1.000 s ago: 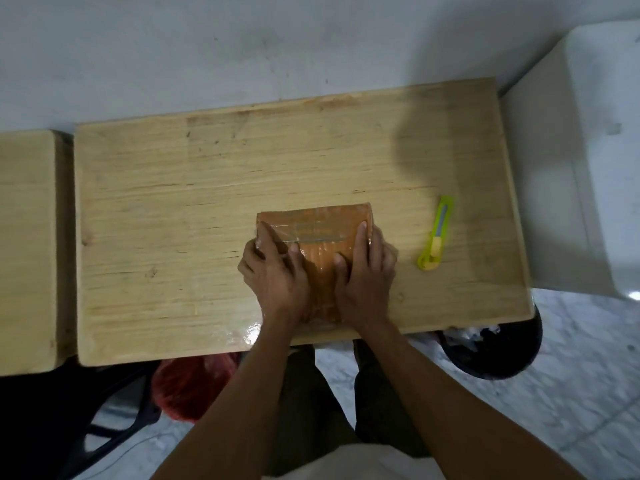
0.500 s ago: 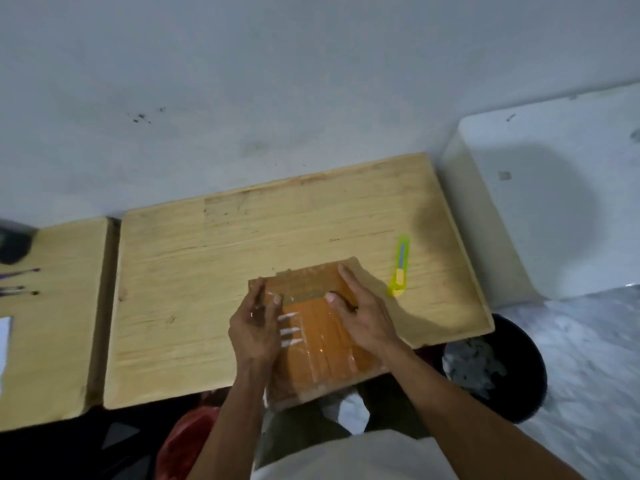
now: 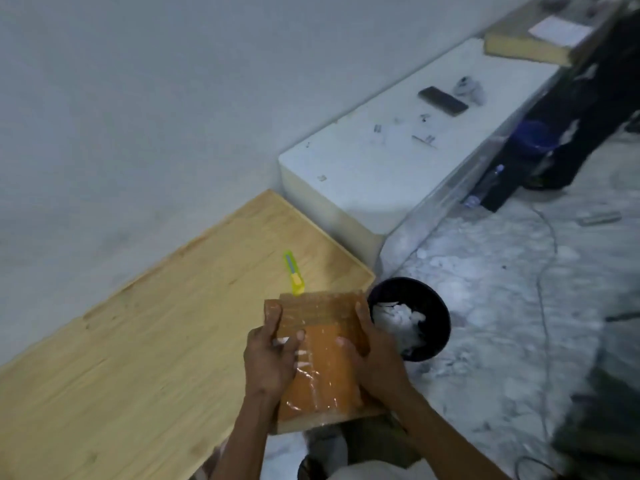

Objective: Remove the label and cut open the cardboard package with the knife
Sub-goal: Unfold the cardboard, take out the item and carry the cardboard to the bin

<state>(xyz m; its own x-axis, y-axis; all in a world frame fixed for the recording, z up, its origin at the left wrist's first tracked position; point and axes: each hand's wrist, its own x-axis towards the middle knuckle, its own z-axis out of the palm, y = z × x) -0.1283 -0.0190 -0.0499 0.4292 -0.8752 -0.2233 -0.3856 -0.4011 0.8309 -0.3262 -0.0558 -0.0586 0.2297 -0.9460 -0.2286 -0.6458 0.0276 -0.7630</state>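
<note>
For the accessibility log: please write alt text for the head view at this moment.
Two hands, left hand and right hand, grip a taped cardboard package at the near right corner of a wooden table. A yellow-green utility knife lies untouched on the table behind it; a black bin of white scraps stands on the floor to the right.

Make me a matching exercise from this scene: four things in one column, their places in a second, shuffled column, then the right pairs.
Things:
1. cardboard package
2. knife
3. black bin
4. dark phone-like slab

Places:
A. on the floor, right of the wooden table
B. on the white counter
C. held between left hand and right hand
D. lying on the table, beyond the package

Pairs: 1-C, 2-D, 3-A, 4-B
</note>
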